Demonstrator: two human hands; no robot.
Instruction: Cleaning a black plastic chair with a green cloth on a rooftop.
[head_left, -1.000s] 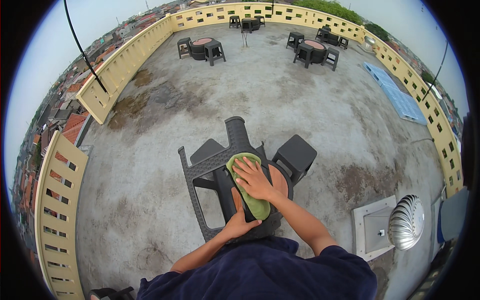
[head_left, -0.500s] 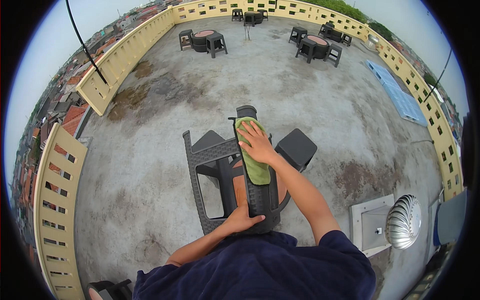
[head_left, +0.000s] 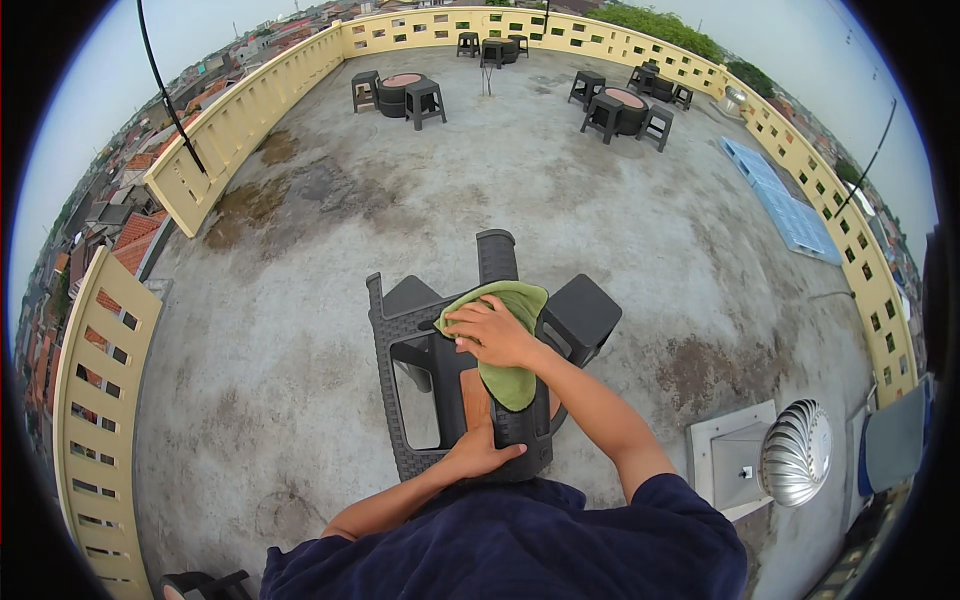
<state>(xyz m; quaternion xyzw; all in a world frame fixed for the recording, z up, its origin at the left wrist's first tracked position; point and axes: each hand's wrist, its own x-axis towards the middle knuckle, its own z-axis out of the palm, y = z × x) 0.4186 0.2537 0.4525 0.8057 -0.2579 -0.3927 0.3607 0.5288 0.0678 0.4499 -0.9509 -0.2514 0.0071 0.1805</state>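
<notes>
A dark grey plastic stool (head_left: 430, 345) lies tipped over on top of a round table, right in front of me. My right hand (head_left: 490, 332) presses a green cloth (head_left: 513, 385) flat against the stool's upper side. My left hand (head_left: 478, 455) grips the stool's near edge and holds it steady. A brown patch of the table top (head_left: 476, 398) shows between my two hands.
Another dark stool (head_left: 583, 315) stands just right of the tipped one. Two more sets of dark stools around round tables (head_left: 402, 92) (head_left: 628, 106) stand far across the concrete rooftop. A yellow parapet (head_left: 232, 125) rings the roof. A metal turbine vent (head_left: 795, 452) sits at the right.
My right hand has slid the green cloth back along the stool, from its far end toward the middle and left. My left hand has stayed on the near edge.
</notes>
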